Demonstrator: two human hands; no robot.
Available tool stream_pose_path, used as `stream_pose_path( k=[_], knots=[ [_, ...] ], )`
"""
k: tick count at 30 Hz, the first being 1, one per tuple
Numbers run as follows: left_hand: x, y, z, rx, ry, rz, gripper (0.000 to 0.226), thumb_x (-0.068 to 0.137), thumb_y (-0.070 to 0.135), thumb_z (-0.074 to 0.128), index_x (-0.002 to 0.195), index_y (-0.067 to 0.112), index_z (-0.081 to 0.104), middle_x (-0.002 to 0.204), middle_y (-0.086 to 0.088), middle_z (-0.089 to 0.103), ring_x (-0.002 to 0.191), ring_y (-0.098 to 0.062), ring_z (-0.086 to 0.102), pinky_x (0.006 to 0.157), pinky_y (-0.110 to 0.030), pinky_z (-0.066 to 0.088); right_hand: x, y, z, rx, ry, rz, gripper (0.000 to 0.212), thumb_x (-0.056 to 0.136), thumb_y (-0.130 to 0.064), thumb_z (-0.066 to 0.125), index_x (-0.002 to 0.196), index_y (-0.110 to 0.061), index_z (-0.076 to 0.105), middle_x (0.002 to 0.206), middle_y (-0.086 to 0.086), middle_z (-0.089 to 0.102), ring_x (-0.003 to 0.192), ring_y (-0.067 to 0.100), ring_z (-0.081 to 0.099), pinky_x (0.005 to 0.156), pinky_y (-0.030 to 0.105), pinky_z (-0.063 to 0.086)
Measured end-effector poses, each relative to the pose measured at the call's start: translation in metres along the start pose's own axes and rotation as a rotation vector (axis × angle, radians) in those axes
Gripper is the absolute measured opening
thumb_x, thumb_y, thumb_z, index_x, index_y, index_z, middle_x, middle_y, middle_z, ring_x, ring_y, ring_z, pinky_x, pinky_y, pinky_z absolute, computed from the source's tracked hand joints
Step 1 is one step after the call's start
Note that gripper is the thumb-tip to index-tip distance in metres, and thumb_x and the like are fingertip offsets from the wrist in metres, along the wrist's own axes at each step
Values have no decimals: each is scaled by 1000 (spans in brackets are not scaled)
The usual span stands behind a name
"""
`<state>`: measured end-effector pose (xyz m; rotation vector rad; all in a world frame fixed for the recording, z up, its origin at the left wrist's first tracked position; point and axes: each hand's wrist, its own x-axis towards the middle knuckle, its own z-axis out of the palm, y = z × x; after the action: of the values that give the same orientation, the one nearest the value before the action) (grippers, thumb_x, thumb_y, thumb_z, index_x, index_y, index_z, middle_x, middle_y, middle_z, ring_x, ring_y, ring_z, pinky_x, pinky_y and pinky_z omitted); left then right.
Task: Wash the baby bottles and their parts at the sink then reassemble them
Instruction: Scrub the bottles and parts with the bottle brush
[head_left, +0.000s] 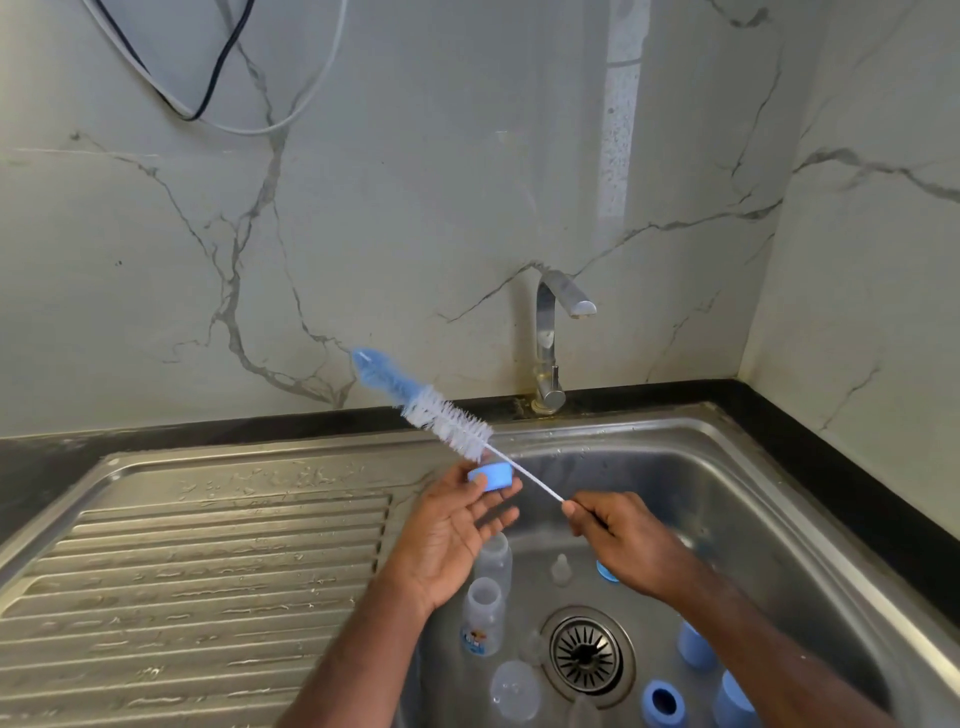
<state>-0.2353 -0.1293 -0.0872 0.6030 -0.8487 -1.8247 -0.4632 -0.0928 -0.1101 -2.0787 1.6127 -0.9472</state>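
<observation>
While the left hand cradles a round blue collar, bristly bottle brush pinched right-handed.

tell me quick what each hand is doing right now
Left hand: holding a blue bottle ring at its fingertips, the other fingers straight.
Right hand: pinching the wire handle of the bottle brush.

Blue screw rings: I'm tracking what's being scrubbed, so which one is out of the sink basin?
The blue screw ring held at the left hand's fingertips, above the basin. The other blue ring lies on the sink floor by the drain.
</observation>
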Motion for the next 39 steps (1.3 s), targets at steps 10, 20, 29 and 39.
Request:
stream_pose_path(
  k=[10,20,29,39],
  knots=[
    [7,14,-11,-348,213,73,27,93,3,57,115,-12,59,120,-29,65,112,-41,67,92,-43,58,-8,12,-19,109,67,70,31,102,-26,56,72,-22,63,51,-7,44,49,3,41,50,18,38],
    [5,8,-9,-7,57,-41,42,99,31,48,132,10,61,127,-14,67,106,-22,67,81,-38,41,-3,3,-2,116,22,50,34,98,-27,65,65,-30,59,57,-2,57,53,7,55,61,37,52],
    [12,16,-27,-178,16,83,58,69,25,88,118,7,64,107,-11,70,91,-19,68,80,-31,57,-2,1,-8,208,22,102,24,101,-28,58,90,-17,76,59,-3,50,54,2,46,55,21,42],
    [13,9,-22,-49,-28,139,70,58,31,97,116,9,67,118,-14,70,100,-21,69,83,-29,57,-3,-3,-8,152,12,78,21,102,-25,58,90,-27,75,55,-6,50,52,2,46,53,20,41]
  ],
)
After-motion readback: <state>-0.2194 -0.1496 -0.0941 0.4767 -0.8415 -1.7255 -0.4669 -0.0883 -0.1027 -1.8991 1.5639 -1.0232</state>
